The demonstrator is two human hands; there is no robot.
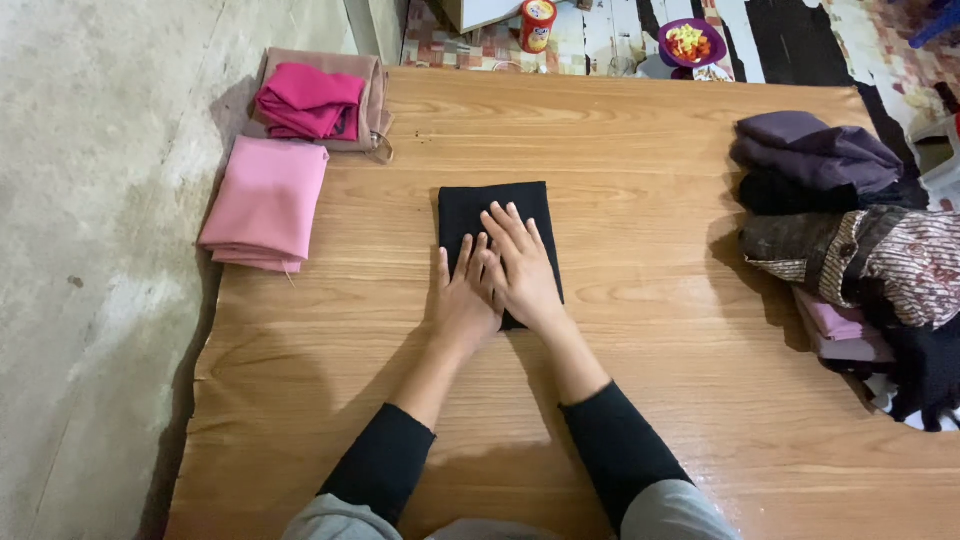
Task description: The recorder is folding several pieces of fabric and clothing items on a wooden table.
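Note:
A folded black cloth (pixel 490 205) lies flat near the middle of the wooden table (pixel 620 400). My left hand (pixel 462 300) and my right hand (pixel 520 265) rest palm down on its near half, fingers spread, the right partly over the left. Neither hand grips anything. Both forearms wear black sleeves.
Folded pink cloth (pixel 268 200) and a magenta cloth (pixel 308 100) on a tan one sit at the table's left edge. A heap of unfolded purple, patterned and black clothes (pixel 850 240) fills the right side. Beyond the far edge are a red canister (pixel 538 24) and a purple bowl (pixel 690 42).

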